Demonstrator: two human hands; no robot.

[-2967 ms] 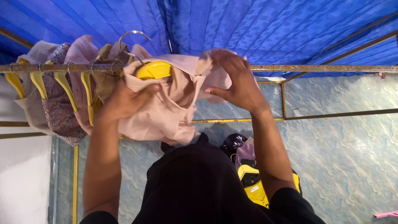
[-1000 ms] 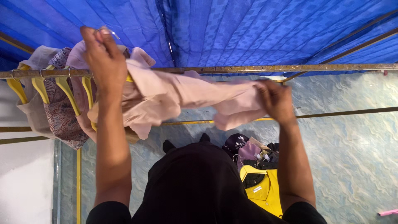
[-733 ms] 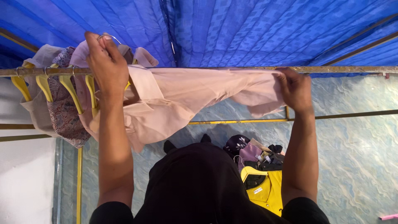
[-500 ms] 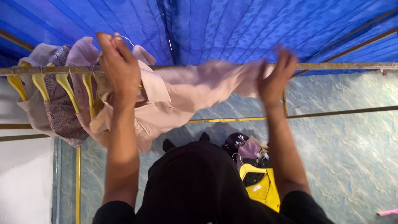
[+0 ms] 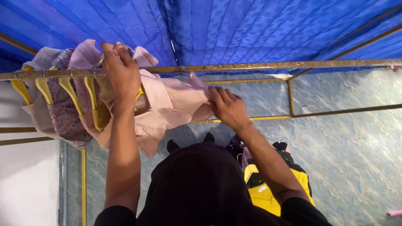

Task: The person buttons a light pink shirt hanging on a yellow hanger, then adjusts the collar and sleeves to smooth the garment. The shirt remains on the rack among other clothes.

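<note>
My left hand (image 5: 121,71) is raised to the metal rail (image 5: 268,65) and grips the wire hook of a yellow hanger (image 5: 140,91) that carries a pale pink garment (image 5: 167,104). My right hand (image 5: 228,108) pinches the loose end of that same garment just below the rail, near the middle of the view. The cloth hangs bunched between both hands. To the left, several yellow hangers (image 5: 69,90) with other clothes (image 5: 63,117) hang on the rail.
A blue tarpaulin (image 5: 234,29) covers the space beyond the rail. Lower brass-coloured bars (image 5: 343,111) of the rack run to the right. A yellow basket (image 5: 268,192) with dark and pink clothes sits on the blue marbled floor (image 5: 356,159). A white wall (image 5: 25,184) stands at lower left.
The garment was stretched wide along the rail; my right hand has since come left and down, gathering the cloth. My left hand has stayed on the hook at the rail.
</note>
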